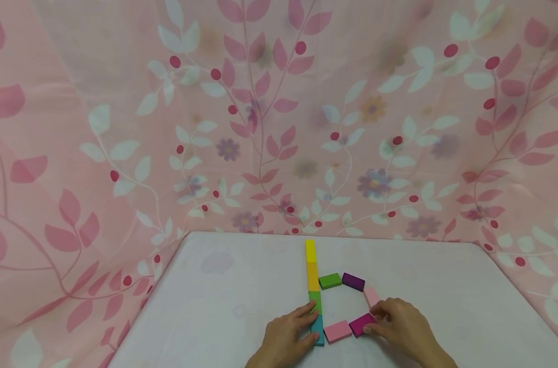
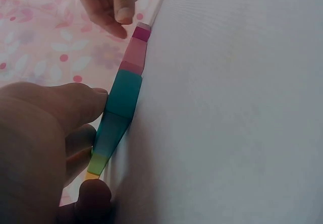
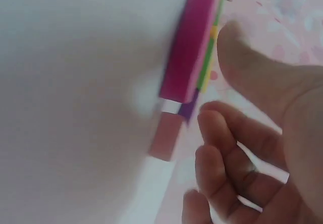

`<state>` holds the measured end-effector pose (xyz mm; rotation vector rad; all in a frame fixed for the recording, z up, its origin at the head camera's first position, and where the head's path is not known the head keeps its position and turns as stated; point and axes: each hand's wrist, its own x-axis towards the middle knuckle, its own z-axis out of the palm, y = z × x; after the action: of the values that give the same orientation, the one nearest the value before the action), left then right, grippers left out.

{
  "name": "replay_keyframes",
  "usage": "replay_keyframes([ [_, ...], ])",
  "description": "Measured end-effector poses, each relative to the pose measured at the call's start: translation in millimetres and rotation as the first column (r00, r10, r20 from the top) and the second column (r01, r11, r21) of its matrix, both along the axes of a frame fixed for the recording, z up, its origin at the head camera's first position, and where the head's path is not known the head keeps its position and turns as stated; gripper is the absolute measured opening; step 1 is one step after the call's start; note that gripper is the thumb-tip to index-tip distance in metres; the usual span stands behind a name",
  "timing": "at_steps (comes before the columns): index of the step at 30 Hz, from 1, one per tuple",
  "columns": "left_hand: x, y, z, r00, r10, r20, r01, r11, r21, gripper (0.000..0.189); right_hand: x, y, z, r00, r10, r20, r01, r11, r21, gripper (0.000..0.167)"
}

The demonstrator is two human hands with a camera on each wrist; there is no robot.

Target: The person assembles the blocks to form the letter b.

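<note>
A straight line of blocks runs away from me: teal (image 1: 317, 336), light green (image 1: 317, 300), orange (image 1: 312, 276) and yellow (image 1: 310, 251). My left hand (image 1: 285, 329) rests its fingertips on the teal and light green ones. Right of the line, a curve is formed by a green block (image 1: 330, 281), a purple block (image 1: 353, 281), a pink block (image 1: 371, 294), a magenta block (image 1: 360, 324) and a second pink block (image 1: 337, 332). Loosely bent, the fingers of my right hand (image 1: 405, 327) are at the magenta block's right end; the right wrist view shows no grip on it.
A white cloth covers the table (image 1: 205, 306). Behind it and at both sides hangs a pink floral curtain (image 1: 279, 128), which meets the table's back edge.
</note>
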<state>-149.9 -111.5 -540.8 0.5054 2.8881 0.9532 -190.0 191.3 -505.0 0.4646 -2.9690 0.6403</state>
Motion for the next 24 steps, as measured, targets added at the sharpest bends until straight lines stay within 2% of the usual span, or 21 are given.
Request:
replay_keyframes([
  [3,0.1,0.1,0.4,1.0,0.001,-0.001,-0.001,1.0,-0.006,0.051,0.1,0.4,2.3,0.994,0.096,-0.048,-0.097,0.995,-0.031,0.042],
  [6,0.6,0.2,0.2,1.0,0.001,-0.008,-0.002,1.0,-0.004,0.051,-1.0,-2.9,3.9,0.979,0.198,-0.045,-0.2,0.978,-0.064,0.045],
  [10,0.5,0.1,-1.5,1.0,0.002,-0.015,-0.002,1.0,0.009,0.05,-3.7,-10.0,2.6,0.946,0.32,-0.044,-0.323,0.942,-0.092,0.047],
  [13,0.5,0.1,-3.3,1.0,0.004,-0.012,-0.004,1.0,0.016,0.05,-6.2,-14.9,-0.6,0.919,0.386,-0.078,-0.391,0.918,-0.067,0.047],
  [16,0.2,0.2,-4.0,1.0,0.001,-0.009,-0.001,1.0,0.017,0.05,-9.3,-19.2,-3.0,0.901,0.426,-0.079,-0.43,0.902,-0.044,0.042],
  [21,-0.6,-0.2,-3.7,1.0,-0.004,-0.001,0.004,1.0,0.018,0.051,-12.4,-22.8,-5.3,0.898,0.44,-0.024,-0.441,0.897,-0.039,0.029],
  [24,-0.8,-0.5,-2.5,1.0,-0.002,-0.001,0.002,1.0,0.012,0.051,-13.7,-23.5,-5.7,0.899,0.438,-0.01,-0.438,0.898,-0.045,0.027],
])
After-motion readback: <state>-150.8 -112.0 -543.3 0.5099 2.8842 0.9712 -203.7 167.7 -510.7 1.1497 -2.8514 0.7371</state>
